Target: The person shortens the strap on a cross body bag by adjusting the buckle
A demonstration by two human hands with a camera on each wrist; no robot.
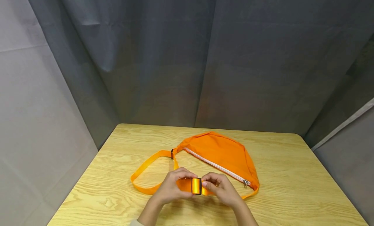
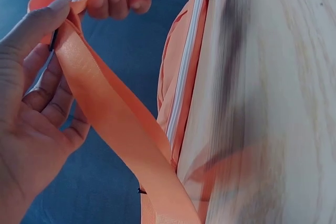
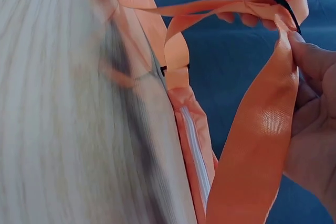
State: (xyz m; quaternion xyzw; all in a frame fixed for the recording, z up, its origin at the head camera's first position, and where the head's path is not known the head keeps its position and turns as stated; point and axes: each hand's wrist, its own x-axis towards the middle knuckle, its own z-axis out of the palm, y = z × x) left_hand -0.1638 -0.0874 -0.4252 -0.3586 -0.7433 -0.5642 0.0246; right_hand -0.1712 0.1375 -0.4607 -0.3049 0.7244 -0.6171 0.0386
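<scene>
An orange waist bag [image 1: 219,151] lies on the table with its white zipper [image 1: 214,164] facing the near side. Its orange strap [image 1: 146,164] loops out to the left and comes round to the front. There, a black slider buckle [image 1: 200,187] is held up between both hands, with a fold of strap bulging through it. My left hand [image 1: 170,187] pinches the strap and slider from the left; its thumb lies by the black bar [image 2: 54,38]. Opposite it, my right hand [image 1: 223,189] pinches strap at the slider's right edge, thumb and fingers together in the right wrist view.
A second black strap fitting [image 1: 172,154] sits at the bag's left end. The metal zipper pull [image 1: 245,183] hangs near its right end. The wood-grain table [image 1: 292,174] ends at a dark grey curtain [image 1: 163,57], with pale panels on either side.
</scene>
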